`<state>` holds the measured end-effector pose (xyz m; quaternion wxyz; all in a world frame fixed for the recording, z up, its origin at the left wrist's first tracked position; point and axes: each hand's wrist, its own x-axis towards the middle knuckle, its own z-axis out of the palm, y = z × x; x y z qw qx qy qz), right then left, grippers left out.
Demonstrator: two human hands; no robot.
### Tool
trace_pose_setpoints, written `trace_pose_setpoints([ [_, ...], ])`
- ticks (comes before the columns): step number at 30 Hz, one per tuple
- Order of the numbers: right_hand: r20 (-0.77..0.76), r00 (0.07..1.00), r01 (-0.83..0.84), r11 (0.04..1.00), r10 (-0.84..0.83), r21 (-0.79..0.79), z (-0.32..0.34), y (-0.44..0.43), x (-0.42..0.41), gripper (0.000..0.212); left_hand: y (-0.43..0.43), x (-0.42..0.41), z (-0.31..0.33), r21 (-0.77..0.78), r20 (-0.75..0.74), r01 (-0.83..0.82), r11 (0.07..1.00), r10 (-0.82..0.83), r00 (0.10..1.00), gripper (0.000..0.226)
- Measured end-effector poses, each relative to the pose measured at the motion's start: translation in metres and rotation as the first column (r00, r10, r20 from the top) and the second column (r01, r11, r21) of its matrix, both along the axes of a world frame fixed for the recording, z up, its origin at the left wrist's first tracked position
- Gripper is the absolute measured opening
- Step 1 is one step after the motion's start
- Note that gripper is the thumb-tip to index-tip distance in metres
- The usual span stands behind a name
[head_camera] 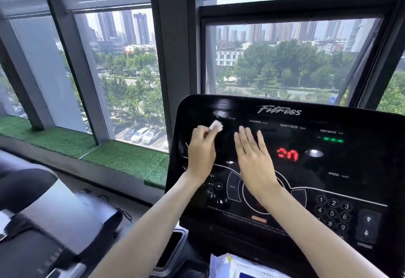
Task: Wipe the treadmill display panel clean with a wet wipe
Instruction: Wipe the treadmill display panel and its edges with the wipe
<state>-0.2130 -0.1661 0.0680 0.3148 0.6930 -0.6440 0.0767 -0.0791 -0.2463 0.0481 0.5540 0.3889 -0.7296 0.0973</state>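
The black glossy treadmill display panel [328,168] fills the right half of the view, with red digits and a number keypad lit on it. My left hand [201,150] is over the panel's upper left and pinches a small folded white wet wipe [216,126] at its fingertips, against the panel surface. My right hand [254,159] lies beside it with fingers straight and together, flat over the panel's middle, holding nothing.
A white and blue wipes packet [236,266] sits at the bottom below the console. Another treadmill's dark console [54,223] stands at the lower left. Tall windows [122,69] with a green turf sill [122,159] are behind the panel.
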Motion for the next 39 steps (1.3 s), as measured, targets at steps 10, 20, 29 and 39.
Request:
trace_pose_setpoints([
  [10, -0.038, 0.999, 0.005, 1.0, -0.005, 0.008, 0.001, 0.0, -0.003, 0.08, -0.005, -0.006, 0.024, -0.023, 0.057, 0.03, 0.999, -0.028, 0.998, 0.031],
  [20, 0.039, 0.997, -0.071, 0.997, 0.07, 0.037, 0.006, 0.002, -0.005, 0.081, -0.004, -0.011, 0.029, -0.012, 0.07, 0.13, 0.991, -0.129, 0.989, 0.032],
  [29, 0.229, 0.963, -0.118, 0.987, 0.139, -0.107, 0.01, 0.039, -0.041, 0.083, 0.011, -0.051, 0.027, -0.043, 0.052, 0.122, 0.992, -0.12, 0.991, 0.039],
  [39, 0.214, 0.977, 0.027, 0.998, -0.015, -0.054, -0.007, 0.049, -0.073, 0.084, 0.026, -0.071, 0.02, -0.051, 0.107, 0.137, 0.989, -0.131, 0.986, 0.041],
])
